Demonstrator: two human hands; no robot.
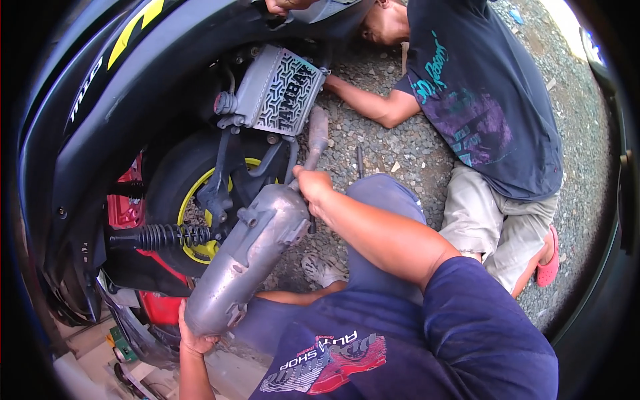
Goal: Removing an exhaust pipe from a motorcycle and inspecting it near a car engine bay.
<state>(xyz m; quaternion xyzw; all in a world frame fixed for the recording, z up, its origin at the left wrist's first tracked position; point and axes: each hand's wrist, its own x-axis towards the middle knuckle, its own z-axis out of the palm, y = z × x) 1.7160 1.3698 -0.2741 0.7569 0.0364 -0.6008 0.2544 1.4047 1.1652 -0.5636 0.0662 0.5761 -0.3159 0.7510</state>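
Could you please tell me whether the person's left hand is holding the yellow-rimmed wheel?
No, the left hand is on the lower end of the grey muffler instead.

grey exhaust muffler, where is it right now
In the head view, the grey muffler slants left of centre, beside the yellow-rimmed wheel, between the left hand at its lower end and the right hand at its upper end.

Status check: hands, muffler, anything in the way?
Left hand at lower end of muffler; right hand gripping its narrow pipe. Muffler slanted beside tire. Co-worker's forearm close by, at radiator guard.
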